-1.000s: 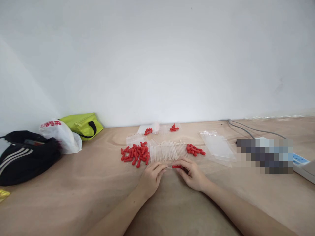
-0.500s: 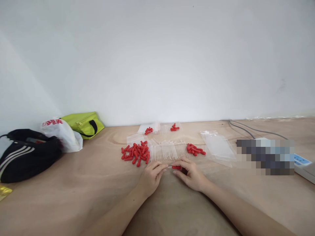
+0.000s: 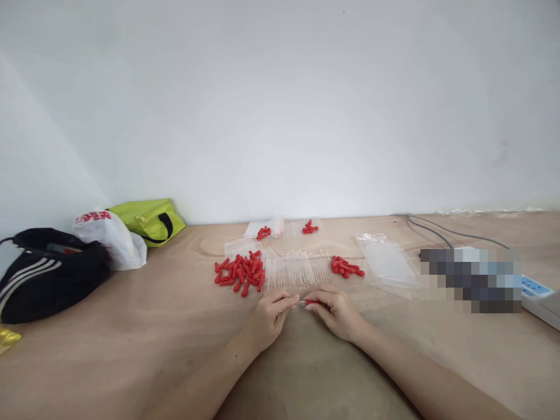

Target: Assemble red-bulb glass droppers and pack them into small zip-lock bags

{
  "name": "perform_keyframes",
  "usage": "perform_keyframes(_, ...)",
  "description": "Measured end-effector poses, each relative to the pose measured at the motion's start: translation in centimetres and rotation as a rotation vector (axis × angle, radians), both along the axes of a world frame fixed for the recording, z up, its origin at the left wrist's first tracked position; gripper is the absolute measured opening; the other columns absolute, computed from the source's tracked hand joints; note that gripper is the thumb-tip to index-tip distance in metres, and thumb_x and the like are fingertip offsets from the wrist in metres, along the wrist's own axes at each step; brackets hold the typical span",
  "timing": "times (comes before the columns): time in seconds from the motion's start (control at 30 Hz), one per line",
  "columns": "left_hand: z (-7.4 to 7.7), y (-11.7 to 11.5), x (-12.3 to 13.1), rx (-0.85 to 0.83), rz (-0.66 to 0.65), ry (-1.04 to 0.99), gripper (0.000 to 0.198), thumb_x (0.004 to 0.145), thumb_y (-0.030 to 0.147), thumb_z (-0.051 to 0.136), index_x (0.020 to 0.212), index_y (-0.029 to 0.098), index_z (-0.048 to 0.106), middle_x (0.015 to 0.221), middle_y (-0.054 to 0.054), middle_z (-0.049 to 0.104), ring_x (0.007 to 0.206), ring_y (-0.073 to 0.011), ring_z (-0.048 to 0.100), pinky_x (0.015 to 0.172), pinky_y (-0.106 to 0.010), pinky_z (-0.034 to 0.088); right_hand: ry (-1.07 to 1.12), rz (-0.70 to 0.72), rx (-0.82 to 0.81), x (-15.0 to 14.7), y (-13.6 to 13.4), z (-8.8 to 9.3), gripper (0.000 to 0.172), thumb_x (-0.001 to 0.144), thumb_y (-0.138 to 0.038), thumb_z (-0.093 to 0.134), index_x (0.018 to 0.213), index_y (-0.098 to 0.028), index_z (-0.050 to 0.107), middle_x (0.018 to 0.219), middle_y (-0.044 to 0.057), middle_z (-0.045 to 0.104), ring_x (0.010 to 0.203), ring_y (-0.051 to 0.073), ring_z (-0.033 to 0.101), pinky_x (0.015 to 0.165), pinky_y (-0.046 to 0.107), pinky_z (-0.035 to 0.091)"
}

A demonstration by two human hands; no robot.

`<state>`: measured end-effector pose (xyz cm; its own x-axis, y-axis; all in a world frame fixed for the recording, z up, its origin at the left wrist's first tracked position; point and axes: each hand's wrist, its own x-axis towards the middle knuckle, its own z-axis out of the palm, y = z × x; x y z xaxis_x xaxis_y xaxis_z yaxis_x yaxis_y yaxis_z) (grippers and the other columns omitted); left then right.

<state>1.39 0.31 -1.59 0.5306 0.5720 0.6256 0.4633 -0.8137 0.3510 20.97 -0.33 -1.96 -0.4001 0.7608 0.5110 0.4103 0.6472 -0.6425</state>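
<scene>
My left hand (image 3: pixel 275 318) pinches a thin glass dropper tube (image 3: pixel 301 303) whose bare end points right. My right hand (image 3: pixel 336 315) is closed around a red rubber dropper bulb (image 3: pixel 311 301), mostly covered by its fingers. Tube and bulb meet end to end between the hands; how far the tube sits inside the bulb I cannot tell. Just beyond the hands lies a row of clear glass tubes (image 3: pixel 300 269). A large heap of red bulbs (image 3: pixel 240 273) rests left of the row, and a smaller heap of red bulbs (image 3: pixel 347 267) lies at its right end.
Clear plastic bags (image 3: pixel 391 265) lie to the right. Two small groups of red bulbs (image 3: pixel 263 233) sit by the wall. Further left stand a black bag (image 3: pixel 52 280), a white plastic bag (image 3: pixel 111 242) and a green bag (image 3: pixel 146 219). A power strip (image 3: pixel 536 289) and cables (image 3: pixel 455 230) are at right.
Both hands have come slightly nearer to me. The fingers of my right hand have closed further over the red bulb, so less of it shows.
</scene>
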Motion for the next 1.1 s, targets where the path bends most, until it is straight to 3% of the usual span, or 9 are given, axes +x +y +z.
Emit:
perform_keyframes(0.57,0.2,-0.5,0.5,0.119,0.008,0.122,0.029,0.090,0.015,0.035,0.095,0.015,0.063,0.069,-0.004,0.060,0.064,-0.0135,0.055,0.060,-0.025,0.046,-0.213,-0.043,0.159,-0.1,-0.3,0.1,0.011,0.083,-0.024,0.049,0.080,-0.020,0.060,0.074,0.002,0.062,0.071,0.015,0.056,0.068,0.030,0.035)
perform_keyframes(0.73,0.1,-0.4,0.7,0.116,0.029,0.118,0.028,0.090,0.017,0.035,0.097,0.016,0.062,0.073,-0.004,0.061,0.067,-0.0136,0.056,0.063,-0.025,0.046,-0.196,-0.057,0.103,-0.1,-0.2,0.3,0.010,0.082,-0.023,0.050,0.079,-0.020,0.059,0.075,0.001,0.063,0.073,0.015,0.056,0.069,0.030,0.034)
perform_keyframes(0.83,0.2,-0.2,0.4,0.143,0.105,0.111,0.024,0.090,0.023,0.039,0.100,0.018,0.060,0.080,-0.005,0.063,0.073,-0.0153,0.056,0.067,-0.028,0.044,-0.145,-0.094,0.066,0.2,0.1,0.2,0.011,0.082,-0.027,0.052,0.077,-0.021,0.059,0.073,0.000,0.064,0.072,0.015,0.056,0.070,0.031,0.033)
perform_keyframes(0.93,0.6,-0.1,-0.2,0.180,0.177,0.134,0.022,0.089,0.027,0.042,0.095,0.020,0.062,0.075,-0.003,0.065,0.071,-0.0166,0.055,0.070,-0.032,0.039,-0.115,-0.109,0.058,0.6,0.3,0.1,0.014,0.082,-0.030,0.052,0.076,-0.021,0.060,0.073,0.001,0.065,0.071,0.016,0.056,0.072,0.033,0.033)
perform_keyframes(1.1,0.9,-0.2,-0.5,0.157,0.161,0.144,0.024,0.090,0.026,0.040,0.082,0.020,0.062,0.067,0.000,0.065,0.062,-0.0141,0.052,0.068,-0.032,0.033,-0.147,-0.074,0.087,0.8,0.1,0.5,0.010,0.081,-0.027,0.053,0.078,-0.021,0.059,0.075,0.001,0.065,0.073,0.016,0.054,0.074,0.034,0.032)
